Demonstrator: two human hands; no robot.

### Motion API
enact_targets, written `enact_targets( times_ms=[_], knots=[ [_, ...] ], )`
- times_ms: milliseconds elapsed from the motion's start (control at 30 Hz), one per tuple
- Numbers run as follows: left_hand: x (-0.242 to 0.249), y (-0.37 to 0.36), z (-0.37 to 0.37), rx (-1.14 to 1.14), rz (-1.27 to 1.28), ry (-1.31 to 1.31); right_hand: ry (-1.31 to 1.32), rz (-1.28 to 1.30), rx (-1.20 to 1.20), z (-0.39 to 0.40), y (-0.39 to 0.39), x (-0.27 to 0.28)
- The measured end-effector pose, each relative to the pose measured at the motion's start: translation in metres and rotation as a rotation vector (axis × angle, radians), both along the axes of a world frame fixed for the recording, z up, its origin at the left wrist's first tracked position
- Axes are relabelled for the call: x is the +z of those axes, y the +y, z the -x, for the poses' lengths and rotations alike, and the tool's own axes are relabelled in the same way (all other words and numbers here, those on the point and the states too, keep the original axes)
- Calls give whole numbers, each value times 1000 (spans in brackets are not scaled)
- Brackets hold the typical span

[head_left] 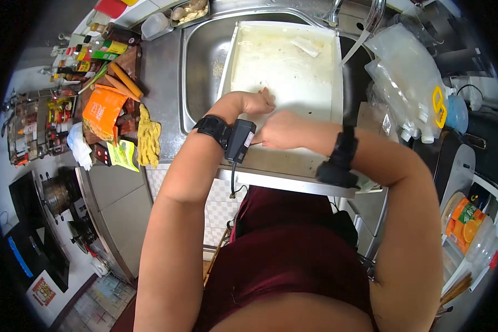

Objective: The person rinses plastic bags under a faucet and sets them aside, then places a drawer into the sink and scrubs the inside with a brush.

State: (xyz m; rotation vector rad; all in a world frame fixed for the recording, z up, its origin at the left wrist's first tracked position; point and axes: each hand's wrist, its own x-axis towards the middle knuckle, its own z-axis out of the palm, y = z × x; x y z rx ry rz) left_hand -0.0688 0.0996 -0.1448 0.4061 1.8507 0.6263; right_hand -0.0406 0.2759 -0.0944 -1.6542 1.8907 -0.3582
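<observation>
A large white tray (337,83) with raised sides lies across the sink, its floor wet and dotted with small dark specks. Over its near half, my left hand (255,103) bends inward at the wrist with its fingers curled. Just to the right and nearer to me, my right hand (285,130) is closed, knuckles up. What either hand grips, if anything, is hidden beneath the fingers. A flat white strip (305,46) lies in the tray's far part. Black bands with small devices circle both my wrists.
The steel sink (199,72) has a faucet (375,16) behind it. On the left are carrots (125,81), an orange bag (103,108), a yellow glove (149,135) and several bottles (119,33). Clear plastic pouches (404,66) and yellow-handled scissors (439,107) are on the right.
</observation>
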Motion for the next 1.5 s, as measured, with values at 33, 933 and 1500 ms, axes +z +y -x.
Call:
enact_targets(
  times_ms=[33, 933, 1500],
  knots=[
    [1, -1, -2, 16, 5, 2, -24, -9, 8, 1, 2, 2],
    [-16, -3, 30, 539, 130, 330, 409, -263, -715, 125, 32, -44],
    [30, -6, 2, 438, 223, 159, -32, -82, -11, 13, 83, 12]
  ],
)
